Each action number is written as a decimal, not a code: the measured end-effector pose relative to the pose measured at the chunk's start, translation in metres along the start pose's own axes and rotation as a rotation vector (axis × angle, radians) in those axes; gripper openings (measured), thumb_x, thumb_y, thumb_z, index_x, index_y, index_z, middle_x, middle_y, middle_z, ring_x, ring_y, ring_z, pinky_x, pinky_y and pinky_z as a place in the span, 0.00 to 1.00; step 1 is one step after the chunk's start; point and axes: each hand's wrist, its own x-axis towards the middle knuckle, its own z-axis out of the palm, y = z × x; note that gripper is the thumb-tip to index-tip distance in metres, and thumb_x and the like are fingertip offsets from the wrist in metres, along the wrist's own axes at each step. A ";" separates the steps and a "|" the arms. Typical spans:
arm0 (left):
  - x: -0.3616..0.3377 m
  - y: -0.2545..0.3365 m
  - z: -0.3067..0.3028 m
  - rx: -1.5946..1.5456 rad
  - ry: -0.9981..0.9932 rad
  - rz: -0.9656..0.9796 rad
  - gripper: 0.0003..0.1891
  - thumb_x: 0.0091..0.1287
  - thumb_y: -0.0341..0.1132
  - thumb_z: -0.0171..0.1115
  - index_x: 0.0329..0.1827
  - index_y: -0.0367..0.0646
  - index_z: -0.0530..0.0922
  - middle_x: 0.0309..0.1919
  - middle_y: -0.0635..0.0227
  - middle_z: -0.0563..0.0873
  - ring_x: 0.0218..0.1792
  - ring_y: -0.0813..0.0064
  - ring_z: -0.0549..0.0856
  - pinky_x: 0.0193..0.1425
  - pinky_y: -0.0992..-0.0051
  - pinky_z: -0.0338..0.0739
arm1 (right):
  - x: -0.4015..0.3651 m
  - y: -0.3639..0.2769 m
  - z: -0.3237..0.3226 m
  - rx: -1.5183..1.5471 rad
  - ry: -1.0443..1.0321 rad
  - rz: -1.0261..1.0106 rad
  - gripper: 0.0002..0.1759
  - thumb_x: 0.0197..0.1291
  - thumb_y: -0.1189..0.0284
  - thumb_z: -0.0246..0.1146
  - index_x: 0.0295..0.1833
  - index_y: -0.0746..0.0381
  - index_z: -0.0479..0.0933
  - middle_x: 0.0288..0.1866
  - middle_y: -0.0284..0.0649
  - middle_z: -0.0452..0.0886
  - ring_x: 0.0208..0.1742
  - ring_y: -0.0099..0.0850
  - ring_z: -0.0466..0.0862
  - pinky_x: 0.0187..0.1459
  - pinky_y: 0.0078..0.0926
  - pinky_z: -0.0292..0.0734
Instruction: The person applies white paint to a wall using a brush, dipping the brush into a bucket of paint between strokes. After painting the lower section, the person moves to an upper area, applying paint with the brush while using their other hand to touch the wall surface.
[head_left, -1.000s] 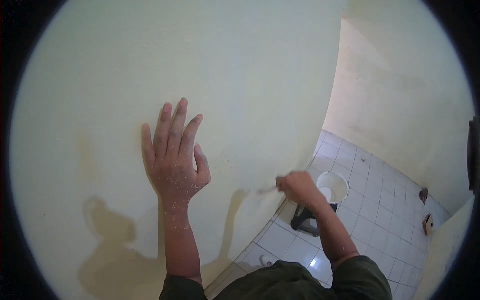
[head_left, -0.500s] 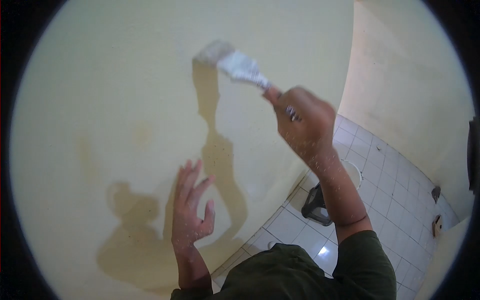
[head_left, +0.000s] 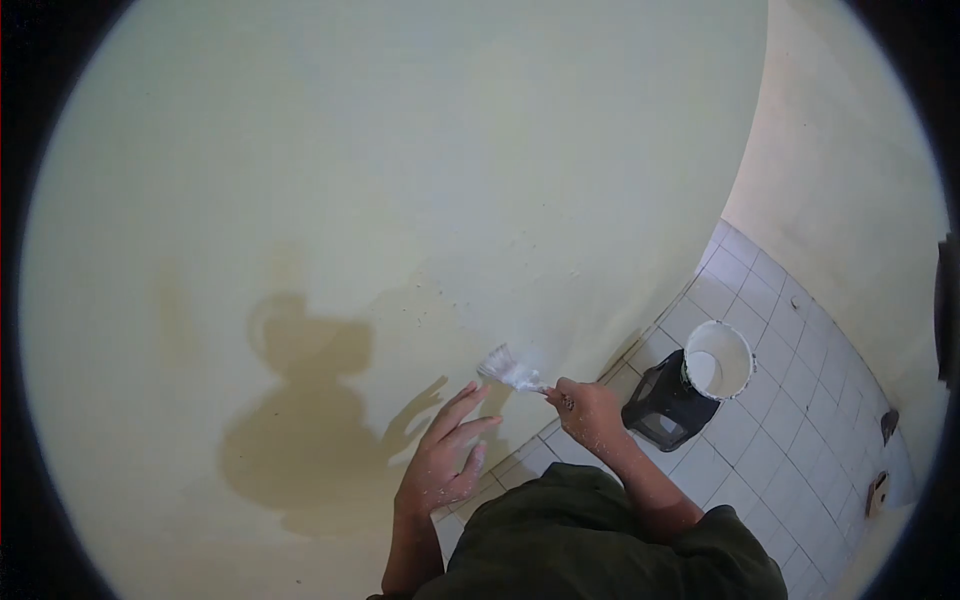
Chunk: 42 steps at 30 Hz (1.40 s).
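My right hand (head_left: 590, 412) is wrapped round the handle of a paintbrush (head_left: 512, 370), low down in front of the pale wall (head_left: 560, 130). White paint coats the brush, and its bristles point up and left, right at the wall surface. Just left of the brush, my left hand (head_left: 445, 460) is raised with its fingers spread and holds nothing. White specks dot both hands. Small drops show on the wall above the brush, beside a faint wet-looking patch.
A white paint bucket (head_left: 720, 360) stands on a black stool (head_left: 668, 405) to my right, on the white tiled floor (head_left: 760, 440). Small dark and brown objects lie at the far right by the other wall (head_left: 850, 180). My shadow falls on the wall at left.
My right hand has swept the paintbrush downward from high on the wall. My left hand has shifted right and slightly down. The bucket and stool now show fully, no longer behind my arm.
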 end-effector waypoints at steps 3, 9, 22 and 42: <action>-0.001 -0.003 0.018 -0.069 -0.026 -0.007 0.22 0.65 0.20 0.60 0.62 0.41 0.85 0.77 0.53 0.75 0.81 0.51 0.70 0.83 0.56 0.66 | 0.001 0.012 -0.002 -0.024 -0.044 -0.068 0.11 0.69 0.63 0.69 0.39 0.58 0.81 0.28 0.47 0.83 0.29 0.53 0.84 0.31 0.53 0.76; 0.010 0.010 0.042 -0.103 -0.060 0.050 0.20 0.65 0.20 0.61 0.61 0.41 0.85 0.76 0.53 0.76 0.80 0.50 0.71 0.83 0.54 0.66 | 0.035 -0.033 -0.068 0.101 0.224 -0.203 0.08 0.65 0.68 0.73 0.40 0.60 0.83 0.28 0.47 0.83 0.28 0.48 0.86 0.29 0.44 0.77; 0.002 0.016 0.053 -0.122 -0.060 0.014 0.19 0.68 0.19 0.60 0.60 0.40 0.86 0.74 0.52 0.78 0.77 0.52 0.75 0.80 0.58 0.70 | 0.060 -0.069 -0.079 0.221 0.502 -0.371 0.10 0.65 0.82 0.73 0.35 0.66 0.77 0.25 0.49 0.79 0.22 0.45 0.79 0.27 0.28 0.73; -0.005 0.016 0.050 -0.132 0.026 0.000 0.20 0.66 0.19 0.58 0.59 0.42 0.86 0.74 0.56 0.78 0.76 0.53 0.77 0.79 0.58 0.73 | 0.021 -0.056 -0.096 0.378 0.529 -0.280 0.08 0.66 0.79 0.75 0.43 0.70 0.82 0.31 0.45 0.87 0.26 0.24 0.82 0.32 0.21 0.75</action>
